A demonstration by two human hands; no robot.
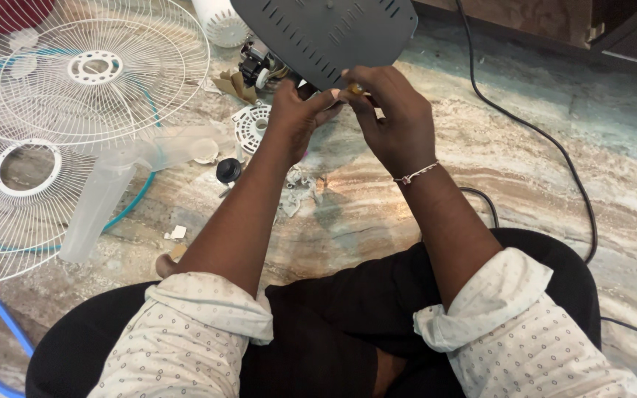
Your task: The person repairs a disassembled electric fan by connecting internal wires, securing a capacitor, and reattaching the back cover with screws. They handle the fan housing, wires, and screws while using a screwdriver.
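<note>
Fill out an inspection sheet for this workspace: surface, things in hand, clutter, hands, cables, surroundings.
Surface: veined stone floor, dusty.
Job's things: dark slotted fan cover held up; small yellowish part pinched at its edge; fan motor behind.
Clutter: two white fan grilles, translucent fan blade, black knob, white round vented piece, paper scraps.
Hands: left hand and right hand both at the cover's lower edge.
Cables: black cable across the floor.
Surroundings: dark furniture base.
</note>
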